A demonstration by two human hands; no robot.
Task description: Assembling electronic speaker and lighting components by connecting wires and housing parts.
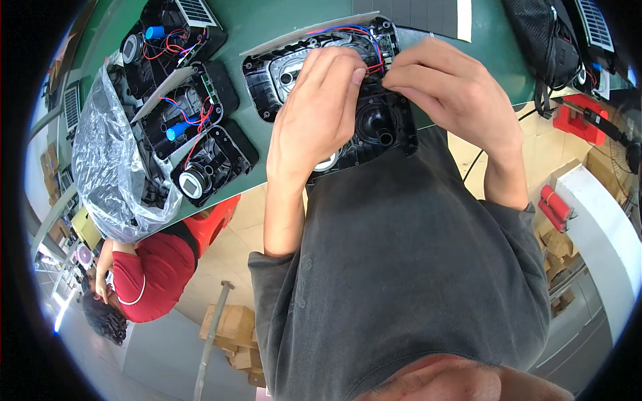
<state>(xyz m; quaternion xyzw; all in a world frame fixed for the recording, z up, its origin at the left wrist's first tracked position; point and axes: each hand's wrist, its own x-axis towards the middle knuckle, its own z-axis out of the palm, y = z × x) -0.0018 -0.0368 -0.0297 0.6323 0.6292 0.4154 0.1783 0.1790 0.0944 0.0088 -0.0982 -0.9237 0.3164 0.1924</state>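
Observation:
In front of me an opened black plastic housing point(257, 90) lies on the green bench. Its nearer half point(401, 130) has a round black fitting with a short tube point(382, 130). My left hand point(311, 110) reaches over the middle of the housing, thumb and fingers pinched at the red wires point(376, 67). Opposite it, my right hand point(461, 93) is closed, its fingertips together by the housing's right edge; what they grip is too small to tell. A blue wire point(354, 28) curves along the far side. Part of a white disc point(328, 162) shows under my left hand.
To the left stand similar open housings point(217, 150) with blue cylinders and red wires, beside a clear plastic bag point(107, 154). A black mesh bag point(545, 43) lies at the far right. Beyond the bench are a person in a red shirt point(157, 277) and a red stool point(214, 227).

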